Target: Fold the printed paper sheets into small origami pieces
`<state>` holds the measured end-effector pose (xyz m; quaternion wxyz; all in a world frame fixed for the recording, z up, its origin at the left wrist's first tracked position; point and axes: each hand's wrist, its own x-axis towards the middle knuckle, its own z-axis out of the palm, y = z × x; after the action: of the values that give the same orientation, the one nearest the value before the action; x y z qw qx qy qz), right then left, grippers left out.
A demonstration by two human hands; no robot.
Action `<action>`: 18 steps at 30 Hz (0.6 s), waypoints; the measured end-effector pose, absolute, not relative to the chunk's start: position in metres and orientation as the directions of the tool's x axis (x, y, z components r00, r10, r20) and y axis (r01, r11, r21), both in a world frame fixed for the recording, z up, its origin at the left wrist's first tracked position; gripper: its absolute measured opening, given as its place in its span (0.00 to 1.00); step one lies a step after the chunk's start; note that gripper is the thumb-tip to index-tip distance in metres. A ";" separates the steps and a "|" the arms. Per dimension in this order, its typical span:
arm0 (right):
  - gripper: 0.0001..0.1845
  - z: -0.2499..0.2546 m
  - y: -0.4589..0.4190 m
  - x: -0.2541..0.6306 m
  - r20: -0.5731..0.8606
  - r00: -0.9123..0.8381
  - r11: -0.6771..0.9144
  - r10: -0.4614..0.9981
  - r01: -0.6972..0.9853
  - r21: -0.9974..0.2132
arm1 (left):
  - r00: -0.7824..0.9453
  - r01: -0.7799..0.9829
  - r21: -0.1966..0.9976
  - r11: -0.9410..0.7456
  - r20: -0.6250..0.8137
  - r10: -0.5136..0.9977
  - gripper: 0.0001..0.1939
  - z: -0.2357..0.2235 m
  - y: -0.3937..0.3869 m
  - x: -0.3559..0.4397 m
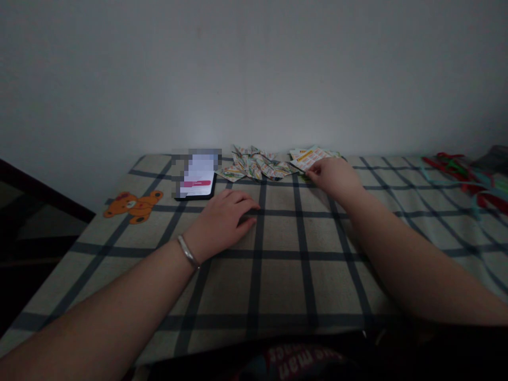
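My left hand (222, 219) lies palm down on the checked cloth (278, 264), fingers stretched flat, holding nothing; a metal bangle circles its wrist. Just beyond its fingertips lies a lit phone (196, 180). My right hand (333, 177) reaches to the far edge and its fingers pinch the corner of a small stack of printed cards (309, 157). A loose heap of similar small cards (254, 164) is spread between the phone and that stack.
A teddy bear print (133, 205) marks the cloth at the left. Red and green ribbons (468, 174) lie at the far right. A plain wall stands right behind the surface. The cloth's left edge drops off into dark floor.
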<state>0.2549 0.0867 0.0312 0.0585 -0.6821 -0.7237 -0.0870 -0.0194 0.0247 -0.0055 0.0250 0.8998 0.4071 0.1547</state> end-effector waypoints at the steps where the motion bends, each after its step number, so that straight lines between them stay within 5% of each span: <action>1: 0.17 0.031 0.086 0.255 0.205 -0.064 0.052 0.977 0.997 0.064 | 0.621 0.724 0.171 -0.668 0.259 0.740 0.13 -0.006 0.025 -0.020; 18: 0.14 0.039 0.054 0.253 0.326 -0.117 0.072 0.938 0.987 0.147 | 0.614 0.734 0.166 -0.658 0.250 0.749 0.13 -0.004 0.024 -0.019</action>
<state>0.2534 0.0543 0.0390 0.0729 -0.6603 -0.7286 -0.1667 -0.0193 0.0238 -0.0044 0.0237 0.8981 0.4129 0.1499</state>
